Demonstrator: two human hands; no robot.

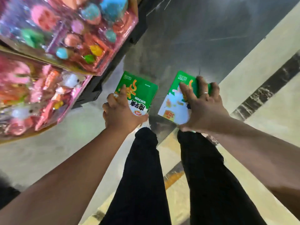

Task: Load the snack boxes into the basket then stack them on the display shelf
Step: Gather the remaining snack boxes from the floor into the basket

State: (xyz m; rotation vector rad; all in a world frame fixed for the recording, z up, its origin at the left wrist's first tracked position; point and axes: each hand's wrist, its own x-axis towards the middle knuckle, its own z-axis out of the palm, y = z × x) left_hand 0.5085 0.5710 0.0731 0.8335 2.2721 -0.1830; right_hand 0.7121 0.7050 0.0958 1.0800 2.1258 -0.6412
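Forearms (73,168) and black trousers (142,176) fill my near view; past them my left hand (120,111) grips the left snack box (139,90), my right hand (203,108) clamps the right snack box (173,101), fingers spread over its face, both above grey floor (194,38). Keep them level, I judge; no basket shows. Both are green-and-white, orange print.

pink toy packs (68,34) stacked at left; grey floor (203,38); black trousers (142,176).

One view was given: a wide-angle camera was worn on the head and pointed steeply down at the floor (203,38). The left hand (121,114) and right hand (204,109) were seen close, mid-frame.
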